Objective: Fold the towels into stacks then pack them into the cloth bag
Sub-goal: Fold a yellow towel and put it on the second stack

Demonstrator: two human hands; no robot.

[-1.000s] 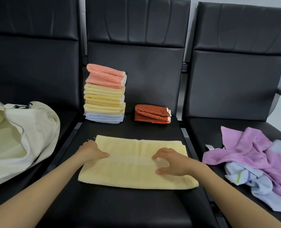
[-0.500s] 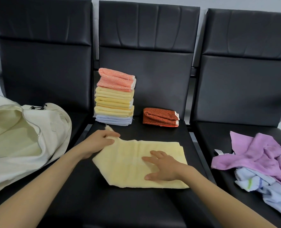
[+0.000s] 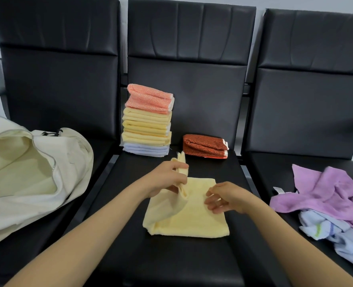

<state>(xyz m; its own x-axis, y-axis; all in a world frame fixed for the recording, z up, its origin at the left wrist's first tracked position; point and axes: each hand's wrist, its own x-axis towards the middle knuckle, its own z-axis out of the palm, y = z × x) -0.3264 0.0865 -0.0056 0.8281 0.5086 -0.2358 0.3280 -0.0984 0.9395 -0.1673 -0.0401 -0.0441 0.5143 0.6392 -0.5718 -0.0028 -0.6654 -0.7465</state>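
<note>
Two hands work over a yellow towel point(image 3: 188, 220) lying on the middle seat point(image 3: 171, 262). The left hand point(image 3: 167, 179) pinches the towel's left end between thumb and fingers, lifted above the rest (the palm hides how much cloth it grips). The right hand point(image 3: 227, 196) is over the towel's right part, fingers loosely curled and slightly spread; whether they touch it is unclear. Behind stands a stack of folded towels point(image 3: 147, 121). The cloth bag point(image 3: 26, 179), open on the left seat, and the loose towels point(image 3: 326, 199) on the right seat are cut off at the edges.
</note>
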